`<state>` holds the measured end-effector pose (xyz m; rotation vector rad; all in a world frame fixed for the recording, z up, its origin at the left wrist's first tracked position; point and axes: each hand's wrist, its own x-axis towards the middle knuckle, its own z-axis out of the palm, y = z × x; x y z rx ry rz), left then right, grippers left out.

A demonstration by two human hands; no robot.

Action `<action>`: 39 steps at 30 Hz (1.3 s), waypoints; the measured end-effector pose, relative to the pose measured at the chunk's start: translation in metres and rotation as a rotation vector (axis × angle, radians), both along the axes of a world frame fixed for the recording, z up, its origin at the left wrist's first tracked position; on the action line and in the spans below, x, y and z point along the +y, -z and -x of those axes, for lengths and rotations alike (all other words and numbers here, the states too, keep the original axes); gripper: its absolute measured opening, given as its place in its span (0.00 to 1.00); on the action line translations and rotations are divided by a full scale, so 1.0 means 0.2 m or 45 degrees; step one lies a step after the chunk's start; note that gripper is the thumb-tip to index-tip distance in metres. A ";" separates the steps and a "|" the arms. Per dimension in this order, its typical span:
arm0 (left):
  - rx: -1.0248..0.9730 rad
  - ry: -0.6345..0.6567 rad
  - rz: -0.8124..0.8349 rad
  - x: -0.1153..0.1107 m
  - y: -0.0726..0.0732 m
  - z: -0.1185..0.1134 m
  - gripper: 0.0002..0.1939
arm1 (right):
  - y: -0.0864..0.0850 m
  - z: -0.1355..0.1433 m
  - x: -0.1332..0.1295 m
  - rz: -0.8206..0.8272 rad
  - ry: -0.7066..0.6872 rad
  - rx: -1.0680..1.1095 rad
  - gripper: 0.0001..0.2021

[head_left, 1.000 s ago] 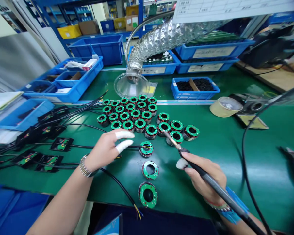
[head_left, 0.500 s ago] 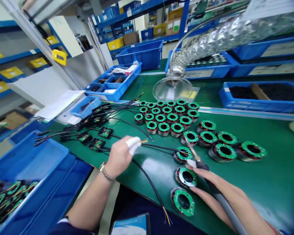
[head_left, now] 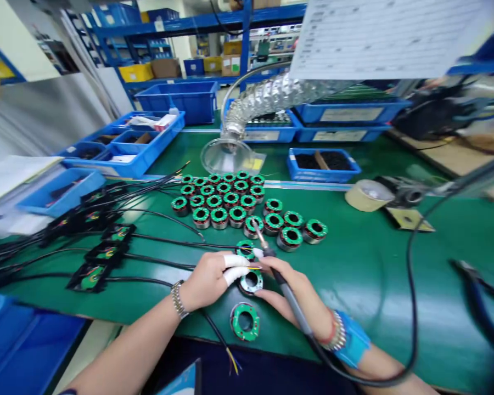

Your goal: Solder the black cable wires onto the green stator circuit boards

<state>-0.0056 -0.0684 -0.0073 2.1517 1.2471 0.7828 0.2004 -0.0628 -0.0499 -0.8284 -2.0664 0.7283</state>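
Note:
My left hand (head_left: 206, 281), with white coverings on its fingertips, pinches the thin coloured wire ends (head_left: 253, 267) of a black cable over a motor stator (head_left: 243, 284) topped with a ring-shaped circuit board. The thumb and a finger of my right hand (head_left: 302, 296) steady that stator at its right side. The same hand grips a soldering iron (head_left: 287, 291), its tip pointing up and left. Just behind sits another stator (head_left: 240, 247) with wires reaching it. A green-topped stator (head_left: 254, 328) lies nearer me. Small black housings (head_left: 109, 252) with cables lie to the left.
Several stators (head_left: 219, 216) stand grouped behind my hands. A fume funnel (head_left: 226, 159) on a foil duct is beyond them. To the right are a cream roll-like object (head_left: 366, 196), a metal stand (head_left: 405, 192), pliers (head_left: 473, 291) and the iron's cord (head_left: 412, 269). Blue bins (head_left: 323, 174) line the back.
My left hand has brought the wire ends right to the stator beside my right hand. The right hand still holds the iron and stator. The view has swung right.

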 end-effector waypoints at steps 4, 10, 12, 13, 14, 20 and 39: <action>-0.072 0.023 0.147 0.01 0.02 0.02 0.08 | -0.04 0.02 0.00 0.063 0.056 0.095 0.24; -0.019 0.065 0.002 -0.01 0.03 0.01 0.08 | -0.10 0.07 -0.02 0.088 0.204 0.233 0.16; 0.005 0.074 -0.114 -0.02 0.04 0.00 0.09 | -0.12 0.08 -0.02 0.074 0.197 0.250 0.15; 0.011 0.074 -0.169 -0.02 0.04 -0.01 0.09 | -0.13 0.09 -0.02 0.063 0.198 0.249 0.15; 0.009 0.070 -0.209 -0.02 0.04 -0.01 0.10 | -0.13 0.09 -0.02 0.055 0.204 0.247 0.15; -0.181 -0.029 0.020 -0.02 0.00 -0.03 0.08 | -0.12 0.09 -0.03 0.044 0.246 0.272 0.15; -0.043 -0.012 0.201 0.02 0.05 -0.06 0.03 | -0.21 -0.20 -0.21 -0.100 0.231 0.159 0.12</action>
